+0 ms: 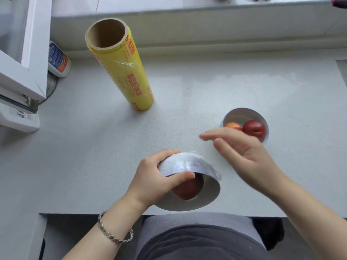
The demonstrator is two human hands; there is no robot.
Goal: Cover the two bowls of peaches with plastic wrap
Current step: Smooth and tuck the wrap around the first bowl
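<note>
Head view: the left hand [155,177] is gripping the near bowl [210,192], tilted at the near counter [187,81] edge. The right hand [242,152] is hovering spread, holding nothing. The far-right bowl [242,111] is sitting uncovered. The film [195,156] is likely flimsy and clinging; take its loose edge.

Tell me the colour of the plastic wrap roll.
The plastic wrap roll is yellow with red-orange lettering; head view shows it best.

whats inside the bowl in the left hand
One red peach shows inside the tilted bowl. The left hand covers the peach's upper left with its thumb, so anything behind there is hidden. Crumpled plastic wrap clings to the outer wall.
</note>
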